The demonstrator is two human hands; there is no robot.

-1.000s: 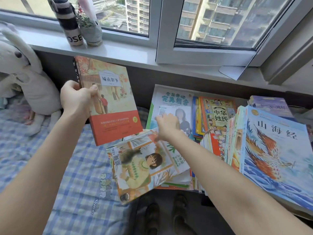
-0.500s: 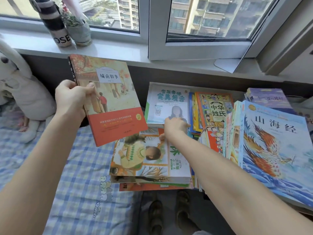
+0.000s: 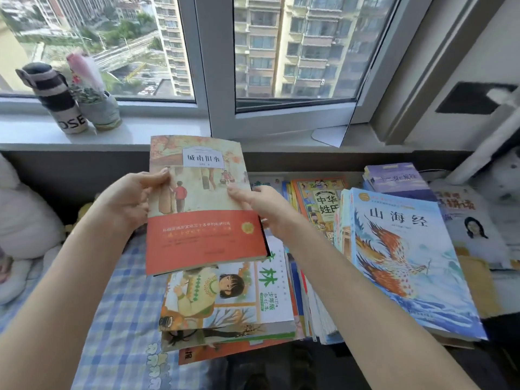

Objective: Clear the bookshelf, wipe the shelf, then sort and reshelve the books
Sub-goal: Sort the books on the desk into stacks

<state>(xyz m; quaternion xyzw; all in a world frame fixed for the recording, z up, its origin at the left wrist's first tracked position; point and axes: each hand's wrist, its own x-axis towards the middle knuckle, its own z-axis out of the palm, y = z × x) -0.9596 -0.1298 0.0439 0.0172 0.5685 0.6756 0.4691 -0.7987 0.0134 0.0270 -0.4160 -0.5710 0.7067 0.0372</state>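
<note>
I hold a paperback with an orange-red lower band (image 3: 202,204) up in front of me, above the book piles. My left hand (image 3: 132,198) grips its left edge, thumb on the cover. My right hand (image 3: 259,205) holds its right edge, fingers behind. Below it lies a stack topped by a book showing a child in a green sweater (image 3: 222,296). To the right a blue book with a phoenix (image 3: 408,260) tops another pile, and a yellow cartoon-cover book (image 3: 323,204) lies behind.
A striped bottle (image 3: 60,102) and a small potted plant (image 3: 95,105) stand on the windowsill. A white plush toy (image 3: 22,220) sits left on the blue checked bedsheet (image 3: 123,319). More books (image 3: 472,229) lie far right. Dark floor shows below the piles.
My right hand left the stack and took the right edge of the paperback. The book moved right and toward the centre, now held by both hands. My view tilted up.
</note>
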